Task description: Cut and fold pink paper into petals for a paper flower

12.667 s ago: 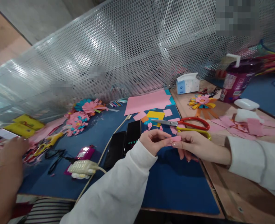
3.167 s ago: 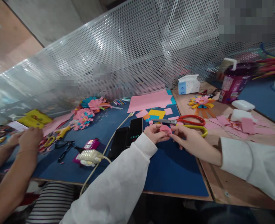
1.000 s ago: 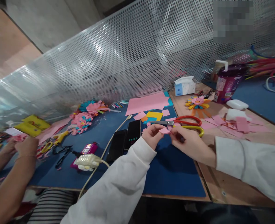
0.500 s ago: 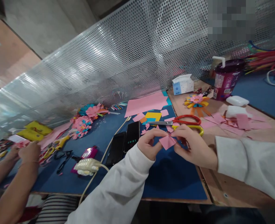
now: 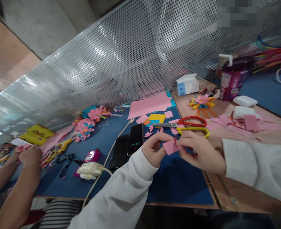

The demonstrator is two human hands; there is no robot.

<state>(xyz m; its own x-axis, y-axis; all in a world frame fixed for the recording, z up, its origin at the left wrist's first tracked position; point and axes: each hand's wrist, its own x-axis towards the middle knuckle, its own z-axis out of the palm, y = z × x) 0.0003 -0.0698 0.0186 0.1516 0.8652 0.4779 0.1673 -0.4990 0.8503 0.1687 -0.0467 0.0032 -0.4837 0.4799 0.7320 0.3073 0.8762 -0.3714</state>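
Note:
A small square of pink paper (image 5: 170, 147) is held up between my two hands above the blue table mat. My left hand (image 5: 154, 149) pinches its left side between thumb and fingers. At the right edge, the fingertips of my right hand (image 5: 199, 151) are closed on the paper and partly hide it. Just beyond my hands lie scissors (image 5: 192, 121) with one red and one yellow handle, blades toward the left. Tiny folded pink paper pieces (image 5: 149, 134) sit by the blades, close to yellow and blue paper scraps (image 5: 157, 118).
Two phones (image 5: 135, 140) and a power strip (image 5: 90, 169) with its cable lie on my left. A co-worker's hands (image 5: 30, 154) are at far left. Paper flowers (image 5: 83, 128), a tissue pack (image 5: 187, 84), a purple cup (image 5: 234, 78) and pink paper pieces (image 5: 240, 125) stand around.
The pink paper has turned slightly between my fingers, and my right fingers have shifted along its edge. The view has moved a little.

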